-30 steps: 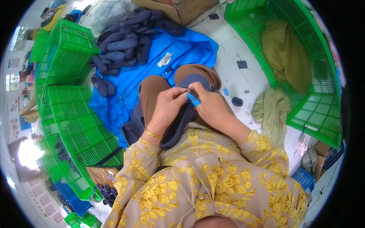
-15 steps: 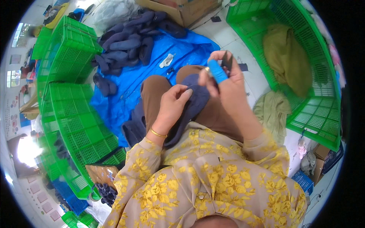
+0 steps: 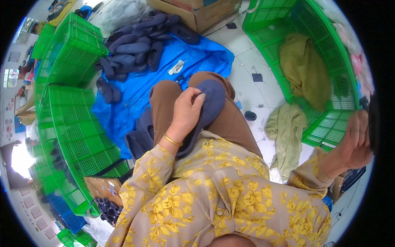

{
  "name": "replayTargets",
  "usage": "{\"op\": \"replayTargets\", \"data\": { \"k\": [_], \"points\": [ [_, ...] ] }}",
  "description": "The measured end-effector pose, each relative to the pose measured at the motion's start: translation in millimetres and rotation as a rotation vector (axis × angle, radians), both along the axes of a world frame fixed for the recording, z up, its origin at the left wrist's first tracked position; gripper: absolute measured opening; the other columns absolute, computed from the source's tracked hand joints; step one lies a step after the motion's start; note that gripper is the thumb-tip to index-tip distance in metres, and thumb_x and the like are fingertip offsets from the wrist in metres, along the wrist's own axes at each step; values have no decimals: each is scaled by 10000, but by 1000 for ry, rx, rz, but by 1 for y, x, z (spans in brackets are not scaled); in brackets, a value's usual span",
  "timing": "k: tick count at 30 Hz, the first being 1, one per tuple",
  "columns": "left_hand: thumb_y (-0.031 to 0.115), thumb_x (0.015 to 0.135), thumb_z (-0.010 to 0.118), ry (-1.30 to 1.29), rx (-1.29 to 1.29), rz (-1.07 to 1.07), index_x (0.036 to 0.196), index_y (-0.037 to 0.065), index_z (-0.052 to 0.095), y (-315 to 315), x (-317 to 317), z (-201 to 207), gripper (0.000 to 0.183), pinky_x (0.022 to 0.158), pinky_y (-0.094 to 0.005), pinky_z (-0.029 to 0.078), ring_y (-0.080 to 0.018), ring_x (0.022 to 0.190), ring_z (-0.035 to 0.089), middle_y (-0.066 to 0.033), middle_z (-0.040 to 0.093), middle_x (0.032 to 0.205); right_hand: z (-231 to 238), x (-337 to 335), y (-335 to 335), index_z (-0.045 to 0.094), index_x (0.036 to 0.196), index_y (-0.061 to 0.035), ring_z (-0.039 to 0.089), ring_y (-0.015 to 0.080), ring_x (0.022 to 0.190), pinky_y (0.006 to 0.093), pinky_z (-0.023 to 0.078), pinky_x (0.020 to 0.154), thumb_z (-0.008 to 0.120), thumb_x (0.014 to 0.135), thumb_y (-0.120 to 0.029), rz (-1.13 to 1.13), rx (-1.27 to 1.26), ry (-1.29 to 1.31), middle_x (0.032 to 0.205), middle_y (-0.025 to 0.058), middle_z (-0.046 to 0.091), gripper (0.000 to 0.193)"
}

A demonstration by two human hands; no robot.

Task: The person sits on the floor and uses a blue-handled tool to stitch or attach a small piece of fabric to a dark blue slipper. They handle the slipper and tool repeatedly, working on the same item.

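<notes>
A dark navy slipper [image 3: 214, 99] lies across my lap, its rounded toe over my right thigh. My left hand [image 3: 187, 111] is closed on its upper edge, thumb and fingers pinched together. Far out to the right, near the picture's rim, my right hand [image 3: 354, 142] is raised with its fingers bent and pressed together. What those fingers hold, if anything, is hidden. More navy slippers [image 3: 142, 138] rest beside my left thigh, partly behind my left forearm.
A heap of navy slippers [image 3: 135, 47] covers part of a blue sheet [image 3: 197, 55] ahead. Green crates [image 3: 76, 136] line the left; another green crate [image 3: 263, 45] stands right, holding olive cloth [image 3: 304, 70]. Pale green cloth [image 3: 288, 131] and a dark spool [image 3: 249, 115] lie on the floor.
My right hand has swung from above the slipper out to the far right; the dark tool and blue finger wrap seen in it are now hidden. My left hand keeps its pinch on the slipper.
</notes>
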State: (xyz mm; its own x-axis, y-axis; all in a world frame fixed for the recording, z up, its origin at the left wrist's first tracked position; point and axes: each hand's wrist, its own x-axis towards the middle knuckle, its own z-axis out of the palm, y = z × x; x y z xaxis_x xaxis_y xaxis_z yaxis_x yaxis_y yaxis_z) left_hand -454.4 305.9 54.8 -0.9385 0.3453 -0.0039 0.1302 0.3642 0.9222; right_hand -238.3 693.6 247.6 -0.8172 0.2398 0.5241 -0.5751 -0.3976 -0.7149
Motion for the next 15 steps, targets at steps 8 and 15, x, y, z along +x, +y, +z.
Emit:
{"op": "replayTargets", "data": {
  "k": [8, 15],
  "points": [
    [105, 823, 714, 271, -87, -107, 793, 2, 587, 6, 0, 15, 166, 594, -325, 452, -229, 640, 564, -131, 566, 746, 8, -49, -98, 670, 918, 36, 677, 252, 805, 307, 562, 646, 488, 919, -7, 789, 225, 342, 1025, 170, 642, 187],
    [105, 827, 686, 88, -238, -357, 757, -7, 621, -1, -9, 34, 147, 612, -304, 466, -203, 668, 582, -102, 614, 794, 4, -75, -156, 619, 1066, -64, 621, 306, 913, 352, 555, 772, 457, 951, -39, 1405, 359, 297, 1029, 186, 603, 200]
  ]
}}
